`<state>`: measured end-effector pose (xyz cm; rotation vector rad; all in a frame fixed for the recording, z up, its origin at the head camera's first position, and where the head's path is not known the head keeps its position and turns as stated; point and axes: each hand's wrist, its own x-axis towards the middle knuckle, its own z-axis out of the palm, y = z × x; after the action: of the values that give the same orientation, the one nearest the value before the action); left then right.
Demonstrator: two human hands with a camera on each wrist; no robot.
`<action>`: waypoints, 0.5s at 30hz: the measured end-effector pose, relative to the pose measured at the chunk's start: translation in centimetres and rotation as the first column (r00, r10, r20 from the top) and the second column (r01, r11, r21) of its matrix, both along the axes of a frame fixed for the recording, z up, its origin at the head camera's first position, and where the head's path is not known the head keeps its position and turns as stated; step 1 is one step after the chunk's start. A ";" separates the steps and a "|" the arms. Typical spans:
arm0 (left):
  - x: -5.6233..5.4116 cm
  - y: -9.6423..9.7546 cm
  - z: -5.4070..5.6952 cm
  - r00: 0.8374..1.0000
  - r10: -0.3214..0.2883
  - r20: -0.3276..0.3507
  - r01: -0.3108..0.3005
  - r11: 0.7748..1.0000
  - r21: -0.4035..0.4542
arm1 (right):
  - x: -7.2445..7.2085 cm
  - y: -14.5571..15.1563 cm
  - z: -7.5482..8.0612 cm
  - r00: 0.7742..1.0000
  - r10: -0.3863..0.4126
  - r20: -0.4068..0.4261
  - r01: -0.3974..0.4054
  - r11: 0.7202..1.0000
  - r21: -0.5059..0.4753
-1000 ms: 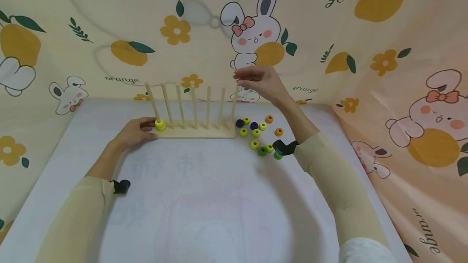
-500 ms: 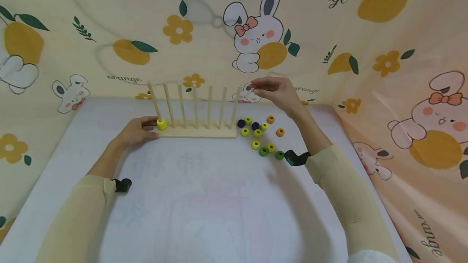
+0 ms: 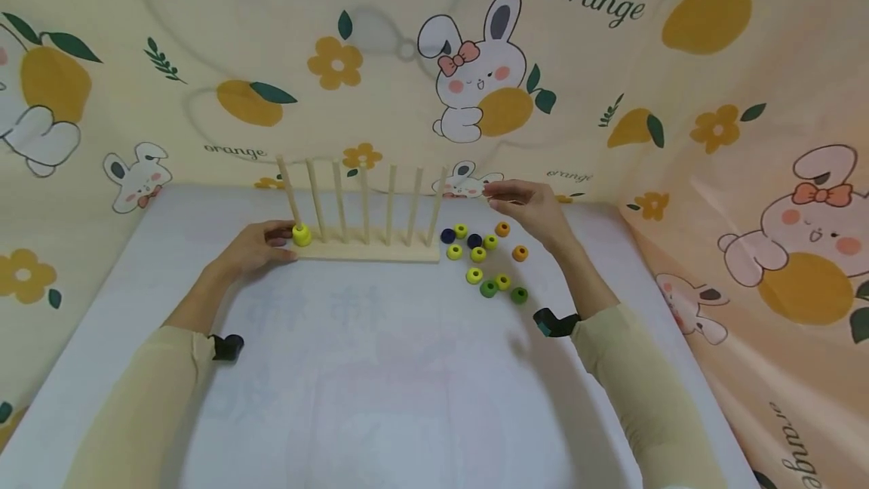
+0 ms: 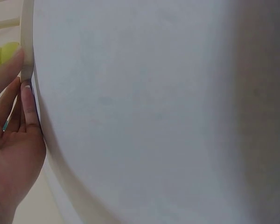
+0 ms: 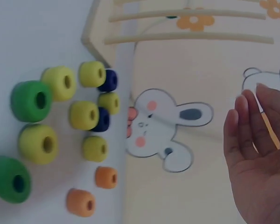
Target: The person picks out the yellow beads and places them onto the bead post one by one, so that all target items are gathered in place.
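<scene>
A pale wooden peg rack (image 3: 366, 250) with a row of upright pegs stands toward the back of the table. At its left end my left hand (image 3: 253, 249) grips the base, thumb at the front and fingers behind. Right beside those fingers, yellow beads (image 3: 302, 235) sit stacked on the leftmost peg; the left wrist view shows the beads (image 4: 8, 52) close to a fingertip. My right hand (image 3: 532, 211) hovers right of the rack with nothing in it, fingers relaxed, as the right wrist view of the hand (image 5: 261, 154) confirms.
Loose beads lie right of the rack: several yellow beads (image 3: 474, 275), dark blue beads (image 3: 474, 241), orange beads (image 3: 520, 253) and green beads (image 3: 489, 288). A patterned cloth (image 3: 380, 59) rises behind the white table (image 3: 380, 368) and along its right side.
My right hand has come away from the top of the rightmost peg, moving right and down toward the loose beads. The left hand stays at the rack's left end.
</scene>
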<state>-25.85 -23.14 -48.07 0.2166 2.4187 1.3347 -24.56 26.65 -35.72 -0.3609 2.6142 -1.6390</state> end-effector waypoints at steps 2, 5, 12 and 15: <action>0.0 0.0 -0.1 1.000 -0.004 0.003 0.004 1.000 0.007 | 0.2 0.3 -0.8 1.000 -0.019 0.015 0.019 1.000 0.001; -0.1 0.0 -0.2 1.000 -0.001 0.015 0.001 1.000 0.011 | 0.4 0.8 -1.8 0.998 -0.046 0.035 0.046 0.999 0.005; 0.1 0.1 -0.1 1.000 -0.005 0.002 0.005 1.000 0.014 | 0.3 1.9 -4.2 0.996 -0.085 0.016 0.084 0.996 0.026; 0.1 0.1 -0.1 1.000 0.000 -0.005 0.000 1.000 0.005 | 0.2 2.3 -5.0 0.995 -0.094 0.017 0.094 0.995 0.025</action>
<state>-25.80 -23.00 -48.16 0.2217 2.4203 1.3419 -24.31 28.93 -40.76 -0.2237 2.6737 -1.6279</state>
